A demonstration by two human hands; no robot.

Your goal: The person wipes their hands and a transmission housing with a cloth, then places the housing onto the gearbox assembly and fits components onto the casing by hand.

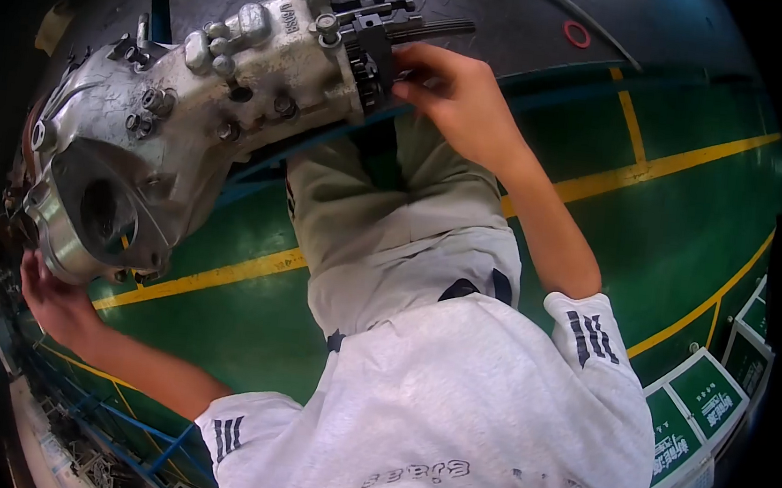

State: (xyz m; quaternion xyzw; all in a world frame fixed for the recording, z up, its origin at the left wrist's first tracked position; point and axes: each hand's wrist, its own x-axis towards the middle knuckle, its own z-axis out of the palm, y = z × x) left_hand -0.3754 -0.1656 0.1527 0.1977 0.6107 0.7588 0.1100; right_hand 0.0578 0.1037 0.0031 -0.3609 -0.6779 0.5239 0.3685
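A large silver metal gearbox point(281, 69) lies on the workbench in front of me, with its wide bell housing point(54, 226) toward the left. My left hand point(56, 301) holds the lower rim of that bell housing, and some of its fingers are hidden behind the edge. At the right end, dark gears point(363, 74) and a dark metal plate point(381, 53) project from the casing. My right hand point(457, 95) is curled with thumb and fingers against this plate. Beyond it a splined shaft point(440, 30) sticks out to the right.
The dark textured bench top point(516, 21) carries a red ring point(577, 34) and a thin grey rod or hose point(600, 29). Below is a green floor point(685, 216) with yellow lines. Green-and-white printed boxes point(700, 406) stand at lower right; blue rails point(143, 427) are at lower left.
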